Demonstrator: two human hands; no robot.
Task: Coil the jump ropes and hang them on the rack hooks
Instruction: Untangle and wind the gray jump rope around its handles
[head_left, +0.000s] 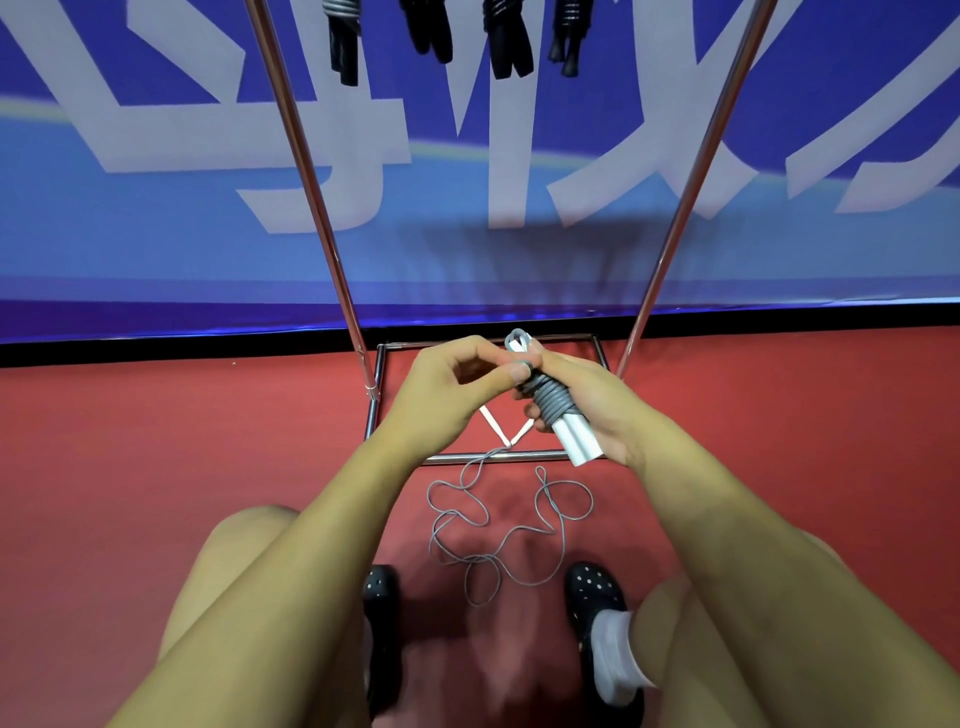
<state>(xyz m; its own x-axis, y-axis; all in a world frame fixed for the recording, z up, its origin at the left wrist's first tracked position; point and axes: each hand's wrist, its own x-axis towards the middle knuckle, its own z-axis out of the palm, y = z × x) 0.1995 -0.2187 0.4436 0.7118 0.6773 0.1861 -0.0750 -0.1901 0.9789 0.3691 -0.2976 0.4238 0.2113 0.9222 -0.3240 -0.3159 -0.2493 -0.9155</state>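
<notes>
Gripping coiled jump rope (553, 410), right hand (587, 410); handles angled down-right, left hand (447, 387) pinching upper end.

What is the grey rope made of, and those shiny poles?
The grey rope looks like smooth plastic or rubber cord: it bends into neat tight loops around the white handles, probably hard matte plastic. The shiny poles look like polished metal, since light gleams along them.

Bright, even light; soft shadows on the red floor (156, 467); wide-angle bending at edges.
</notes>
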